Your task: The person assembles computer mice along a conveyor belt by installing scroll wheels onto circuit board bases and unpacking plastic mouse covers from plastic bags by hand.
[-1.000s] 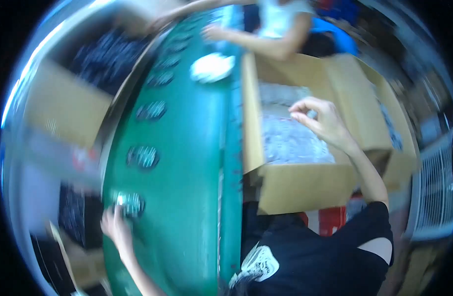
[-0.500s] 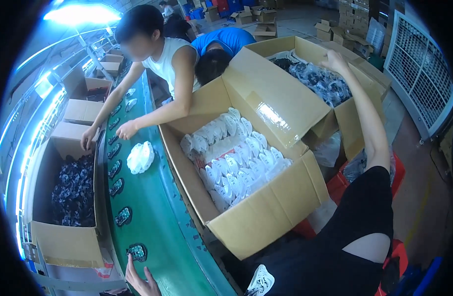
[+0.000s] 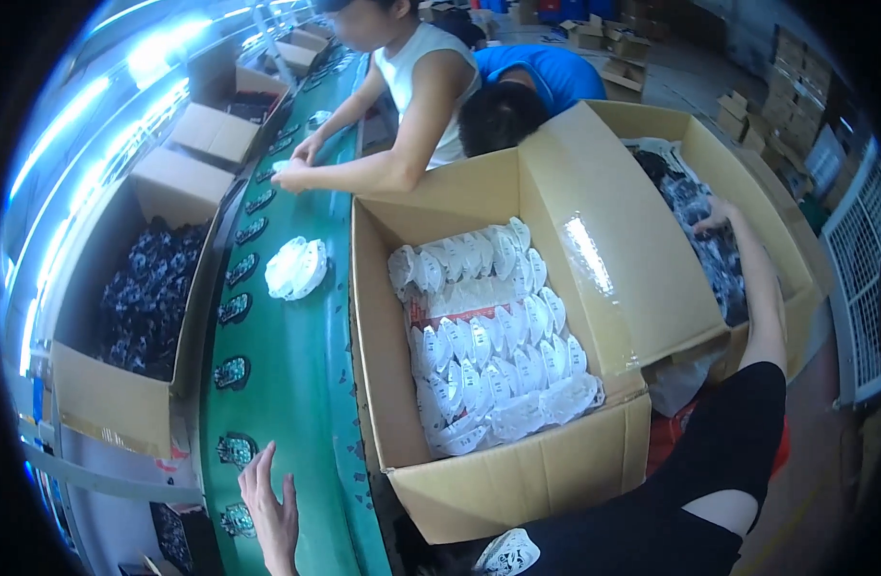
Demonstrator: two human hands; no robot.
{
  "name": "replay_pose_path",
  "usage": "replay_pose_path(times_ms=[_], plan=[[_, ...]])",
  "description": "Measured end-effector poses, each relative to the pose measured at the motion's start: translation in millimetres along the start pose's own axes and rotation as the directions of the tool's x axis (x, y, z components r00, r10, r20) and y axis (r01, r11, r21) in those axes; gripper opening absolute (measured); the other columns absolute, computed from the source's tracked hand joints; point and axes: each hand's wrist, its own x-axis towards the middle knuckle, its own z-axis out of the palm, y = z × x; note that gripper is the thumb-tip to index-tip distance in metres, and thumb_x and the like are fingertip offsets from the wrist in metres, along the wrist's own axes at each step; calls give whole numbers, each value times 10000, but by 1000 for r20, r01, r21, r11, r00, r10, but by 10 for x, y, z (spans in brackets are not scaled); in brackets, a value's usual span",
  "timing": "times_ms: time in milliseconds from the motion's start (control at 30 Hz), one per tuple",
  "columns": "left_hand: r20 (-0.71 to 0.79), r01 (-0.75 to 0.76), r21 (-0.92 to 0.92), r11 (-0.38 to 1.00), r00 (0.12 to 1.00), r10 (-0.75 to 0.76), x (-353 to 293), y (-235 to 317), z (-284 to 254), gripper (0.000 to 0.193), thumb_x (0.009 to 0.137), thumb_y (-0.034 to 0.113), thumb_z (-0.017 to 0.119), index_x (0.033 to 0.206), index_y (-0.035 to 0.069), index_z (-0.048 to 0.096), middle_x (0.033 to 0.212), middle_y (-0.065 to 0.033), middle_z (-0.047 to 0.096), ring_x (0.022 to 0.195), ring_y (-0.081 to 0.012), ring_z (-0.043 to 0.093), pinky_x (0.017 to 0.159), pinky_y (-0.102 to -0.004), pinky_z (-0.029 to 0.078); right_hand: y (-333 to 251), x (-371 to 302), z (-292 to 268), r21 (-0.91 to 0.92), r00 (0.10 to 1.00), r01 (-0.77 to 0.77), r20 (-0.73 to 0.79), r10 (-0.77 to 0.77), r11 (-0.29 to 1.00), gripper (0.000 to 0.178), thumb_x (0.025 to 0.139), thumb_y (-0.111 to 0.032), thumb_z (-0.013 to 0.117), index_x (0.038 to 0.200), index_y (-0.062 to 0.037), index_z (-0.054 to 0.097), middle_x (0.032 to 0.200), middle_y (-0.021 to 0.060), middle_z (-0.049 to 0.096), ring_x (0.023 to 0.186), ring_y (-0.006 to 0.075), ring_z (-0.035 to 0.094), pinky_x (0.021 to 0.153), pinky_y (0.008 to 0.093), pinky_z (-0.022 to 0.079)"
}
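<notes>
My left hand [image 3: 270, 509] is over the near end of the green conveyor belt [image 3: 311, 384], fingers stretched and apart, holding nothing. Close to its fingertips is a dark-cased part with a green circuit board [image 3: 235, 448]; another board [image 3: 237, 519] sits beside the palm. My right hand [image 3: 717, 215] reaches far right into a cardboard box [image 3: 791, 230], fingers bent but apart over dark parts in clear plastic [image 3: 695, 206]. Between my arms stands an open carton [image 3: 517, 494] with rows of white shell-shaped pieces [image 3: 498, 336]. A similar white patterned piece [image 3: 509, 553] lies against my dark clothing.
A pile of white pieces [image 3: 296, 268] rests mid-belt. Left of the belt, a carton [image 3: 114, 398] holds many dark parts. Across the carton, a person in a white sleeveless top [image 3: 431, 77] works at the belt; another in blue [image 3: 546, 77] bends down. A metal-mesh frame [image 3: 858, 278] stands right.
The view has swung, shifting the scene rightward. My right hand has lowered onto the wrapped parts. More of my left hand shows, and the co-worker's hands have come together over the belt.
</notes>
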Motion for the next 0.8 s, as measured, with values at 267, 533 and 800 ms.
replay_pose_path(times_ms=[267,533,800], plan=[[18,32,-13,999,999,-32,-56,93,144,435,909,22,648,1335,99,603,1276,-151,591,1198,-333,530,1043,-448,401,-750,-102,-193,-225,986,-42,146,77,973,929,520,-468,934,1289,-31,651,1418,237,549,1202,355,620,1003,455,529],[-12,92,-99,991,996,-93,-64,72,98,351,923,18,638,1269,72,646,1237,-158,617,1157,-334,559,1020,-426,425,-325,325,45,-227,974,40,226,12,973,766,481,-517,940,1027,-16,747,1211,187,702,1097,313,678,947,406,545],[-31,12,-85,996,999,-15,-101,-64,-32,319,919,-2,611,1235,24,648,1193,-166,627,1148,-331,577,1003,-415,447,354,78,-306,180,923,206,-362,-130,962,693,460,-243,911,1090,-32,712,1102,185,730,999,310,698,862,413,569]])
